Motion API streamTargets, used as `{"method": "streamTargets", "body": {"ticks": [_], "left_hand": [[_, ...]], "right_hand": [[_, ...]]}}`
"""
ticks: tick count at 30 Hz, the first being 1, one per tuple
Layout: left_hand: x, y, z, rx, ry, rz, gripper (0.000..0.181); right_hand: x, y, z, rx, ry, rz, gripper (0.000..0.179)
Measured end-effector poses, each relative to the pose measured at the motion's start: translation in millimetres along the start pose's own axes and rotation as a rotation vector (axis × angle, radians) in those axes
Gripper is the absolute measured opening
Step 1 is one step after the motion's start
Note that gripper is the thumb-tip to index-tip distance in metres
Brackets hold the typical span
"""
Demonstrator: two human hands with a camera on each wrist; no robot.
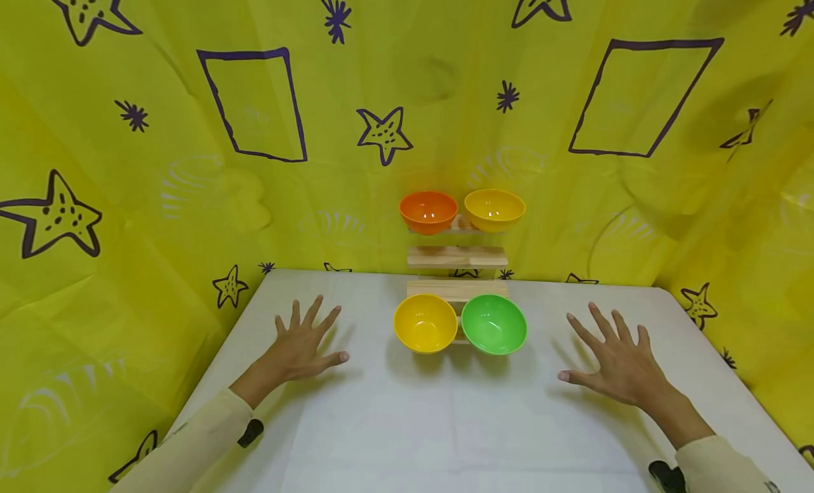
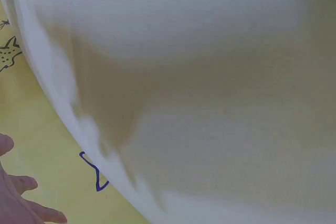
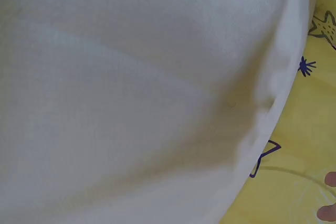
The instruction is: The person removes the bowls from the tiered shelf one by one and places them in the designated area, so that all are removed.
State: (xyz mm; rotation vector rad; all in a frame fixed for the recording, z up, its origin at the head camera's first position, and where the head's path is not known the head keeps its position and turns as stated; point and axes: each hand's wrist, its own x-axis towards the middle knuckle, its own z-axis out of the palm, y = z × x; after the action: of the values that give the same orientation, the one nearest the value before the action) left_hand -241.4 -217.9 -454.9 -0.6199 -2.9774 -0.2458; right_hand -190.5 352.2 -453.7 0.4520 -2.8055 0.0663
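Both hands lie flat on the white table (image 1: 407, 422) with fingers spread, holding nothing. My left hand (image 1: 305, 345) rests left of a yellow bowl (image 1: 425, 323); my right hand (image 1: 613, 359) rests right of a green bowl (image 1: 494, 324). The two bowls sit side by side at the foot of a stepped wooden rack (image 1: 456, 257). On the rack's top step stand an orange bowl (image 1: 428, 211) and a yellow-orange bowl (image 1: 494, 210). The wrist views show mostly table surface (image 2: 210, 103), with fingertips (image 2: 21, 203) and fingertips (image 3: 328, 203) at the frame corners.
A yellow cloth (image 1: 159, 161) printed with dark stars and rectangles surrounds the table on the left, back and right. The table's rounded far corners meet the cloth. Bare white surface stretches in front of the bowls, between the hands.
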Motion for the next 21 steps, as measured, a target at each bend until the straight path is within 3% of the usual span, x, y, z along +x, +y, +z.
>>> {"method": "streamTargets", "body": {"ticks": [10,21], "left_hand": [[2.3,4.5,-1.5,-0.028,0.036,0.031,0.089],[11.6,9.0,1.2,-0.107,0.109,0.082,0.079]], "right_hand": [[1.9,-5.7,-4.0,0.09,0.016,0.002,0.109],[8.7,-22.2,-12.9,0.308,-0.088,0.093,0.102]]}}
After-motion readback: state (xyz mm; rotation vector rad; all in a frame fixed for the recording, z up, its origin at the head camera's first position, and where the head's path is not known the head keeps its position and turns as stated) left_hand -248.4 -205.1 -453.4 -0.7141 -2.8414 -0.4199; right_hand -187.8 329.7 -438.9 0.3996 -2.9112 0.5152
